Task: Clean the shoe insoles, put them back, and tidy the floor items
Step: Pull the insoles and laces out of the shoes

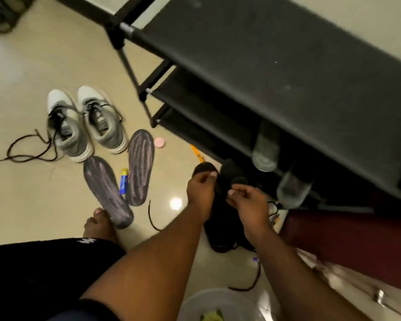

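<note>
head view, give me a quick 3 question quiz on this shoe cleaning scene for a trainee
1. True or false: both grey insoles are back inside the grey sneakers.
2. What lies between the two insoles? A) blue and yellow tube B) pink lid C) loose lace
3. Fill in: the left hand and right hand both grip dark ____.

Key: 1 false, they lie on the floor; 2 A; 3 insoles, seemingly, though blur hides detail.

Two grey sneakers, two insoles and a blue tube are spread on the beige floor.
</note>
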Demonstrator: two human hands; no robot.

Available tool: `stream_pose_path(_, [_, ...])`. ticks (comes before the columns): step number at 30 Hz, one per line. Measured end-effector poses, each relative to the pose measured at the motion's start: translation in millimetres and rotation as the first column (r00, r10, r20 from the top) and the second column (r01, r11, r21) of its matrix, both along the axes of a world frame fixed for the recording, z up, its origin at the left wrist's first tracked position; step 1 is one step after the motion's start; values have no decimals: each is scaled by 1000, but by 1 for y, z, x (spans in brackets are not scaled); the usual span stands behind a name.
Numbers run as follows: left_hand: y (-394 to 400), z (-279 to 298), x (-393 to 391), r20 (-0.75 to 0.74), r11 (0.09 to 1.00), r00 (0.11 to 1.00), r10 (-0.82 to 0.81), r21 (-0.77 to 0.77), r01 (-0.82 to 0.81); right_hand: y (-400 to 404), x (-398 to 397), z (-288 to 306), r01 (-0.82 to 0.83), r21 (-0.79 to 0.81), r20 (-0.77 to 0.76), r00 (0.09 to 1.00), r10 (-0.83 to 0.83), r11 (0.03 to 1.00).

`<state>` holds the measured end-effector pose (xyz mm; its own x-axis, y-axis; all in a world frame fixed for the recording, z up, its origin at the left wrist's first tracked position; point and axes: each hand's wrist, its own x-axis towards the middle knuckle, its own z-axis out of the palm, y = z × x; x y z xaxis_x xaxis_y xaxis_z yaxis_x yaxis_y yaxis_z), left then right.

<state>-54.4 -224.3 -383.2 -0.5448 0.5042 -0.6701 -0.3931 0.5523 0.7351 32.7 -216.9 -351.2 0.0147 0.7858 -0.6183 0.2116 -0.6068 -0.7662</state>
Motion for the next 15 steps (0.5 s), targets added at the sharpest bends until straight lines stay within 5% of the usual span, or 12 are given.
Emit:
stream_pose_path(3, [23, 23, 14, 80, 996, 995, -58, 65, 53, 7, 55, 17, 361, -121, -91, 924, -373, 925])
stream_pose_path(8, [60, 49, 42, 141, 1000, 990, -11, 19, 8, 7, 101, 15, 438, -261, -102, 874, -476, 860])
stream_pose_path(15, [98, 17, 45, 154, 982, 974, 165, -121, -147, 32, 101, 17, 642, -333, -267, 638, -722, 690])
